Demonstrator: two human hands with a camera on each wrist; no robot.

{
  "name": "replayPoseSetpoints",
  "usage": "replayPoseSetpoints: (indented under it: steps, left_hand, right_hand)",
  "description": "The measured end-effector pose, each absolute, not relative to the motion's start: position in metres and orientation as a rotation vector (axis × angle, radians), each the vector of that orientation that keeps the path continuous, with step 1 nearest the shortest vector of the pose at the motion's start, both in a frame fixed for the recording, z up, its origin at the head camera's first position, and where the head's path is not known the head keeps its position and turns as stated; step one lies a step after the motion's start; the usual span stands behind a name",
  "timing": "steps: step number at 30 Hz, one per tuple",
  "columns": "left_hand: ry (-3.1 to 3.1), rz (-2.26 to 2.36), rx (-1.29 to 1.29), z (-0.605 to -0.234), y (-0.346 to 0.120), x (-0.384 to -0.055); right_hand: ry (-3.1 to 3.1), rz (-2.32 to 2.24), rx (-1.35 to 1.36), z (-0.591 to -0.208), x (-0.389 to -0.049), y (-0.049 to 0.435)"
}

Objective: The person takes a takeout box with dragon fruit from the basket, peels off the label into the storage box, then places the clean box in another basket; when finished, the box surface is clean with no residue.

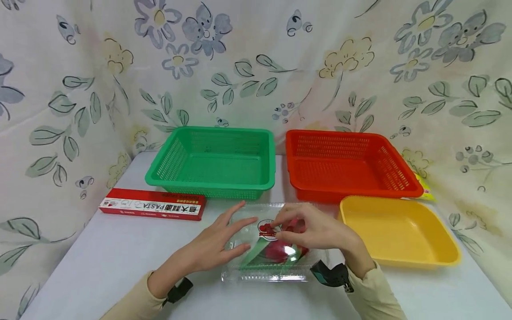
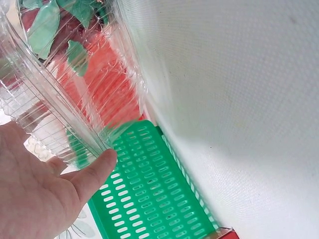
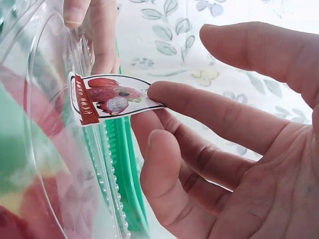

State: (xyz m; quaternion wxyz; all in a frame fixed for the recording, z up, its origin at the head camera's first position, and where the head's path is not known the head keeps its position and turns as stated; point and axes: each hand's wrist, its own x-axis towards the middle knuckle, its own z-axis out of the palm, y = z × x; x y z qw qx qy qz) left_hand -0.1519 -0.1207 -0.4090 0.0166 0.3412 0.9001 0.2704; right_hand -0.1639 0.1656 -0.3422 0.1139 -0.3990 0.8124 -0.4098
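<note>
I have my right hand (image 1: 318,226) pinching the dragon fruit sticker (image 1: 266,230) on the clear plastic box (image 1: 260,278), and my left hand (image 1: 212,244) spread wide at the box's left side. The box sits on the desk (image 1: 120,262), in front of 1 green basket (image 1: 212,187) and 1 red basket (image 1: 352,191).

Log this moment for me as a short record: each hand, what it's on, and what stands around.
Left hand: spread at the left side of the clear container
Right hand: pinches the printed label
Label state: seems partly lifted from the container
Inside container: red and green contents
Behind: green basket, left; red basket, right
Far left: red pasta box
Right: yellow tray
Partly hidden: yellow packet by the red basket
</note>
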Motion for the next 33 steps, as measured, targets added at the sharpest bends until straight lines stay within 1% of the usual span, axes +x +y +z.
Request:
replayPoseSetpoints:
  steps: [6, 13, 22, 33]
  left_hand:
    - [2.797, 0.866, 1.086, -0.408, -0.126, -0.15]
    - [2.789, 0.865, 1.036, -0.411, -0.132, -0.149]
    - [2.768, 0.776, 1.077, -0.41, -0.121, -0.163]
    - [2.777, 0.796, 1.009, -0.41, -0.126, -0.157]
  right_hand:
    - [2.369, -1.216, -1.154, -0.342, -0.165, 0.161]
    - [2.339, -1.239, -1.163, -0.342, -0.168, 0.155]
    - [2.357, -1.339, -1.164, -0.352, -0.172, 0.167]
    - [2.335, -1.221, -1.142, -0.353, -0.177, 0.164]
